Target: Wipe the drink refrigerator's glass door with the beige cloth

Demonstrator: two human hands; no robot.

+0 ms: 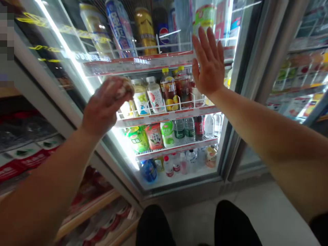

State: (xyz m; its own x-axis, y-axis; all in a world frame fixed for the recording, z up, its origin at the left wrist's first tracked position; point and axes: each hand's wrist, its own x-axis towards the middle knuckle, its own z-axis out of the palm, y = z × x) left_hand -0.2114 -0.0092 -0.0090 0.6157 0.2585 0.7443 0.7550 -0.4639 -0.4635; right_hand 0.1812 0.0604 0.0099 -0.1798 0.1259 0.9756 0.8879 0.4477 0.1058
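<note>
Two hands are up at the cooler's glass door [176, 177]: the left hand [102, 106] has its grip closed round a pale crumpled wad [120, 87], perhaps a cloth, at the pane's left-middle. The right hand [208, 65] lies flat, open and empty, higher right. No wiped patch shows, so progress is hard to judge; the door frame [238, 102] bounds the pane on the right, with open floor [269, 212] near.

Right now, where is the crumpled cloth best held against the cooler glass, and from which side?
Take the crumpled cloth by its bunched rear, coming from the room side, away from the glass, as the left hand does. It is a soft wad without a handle, so fingers closed over its back likely leave the front face free.
</note>
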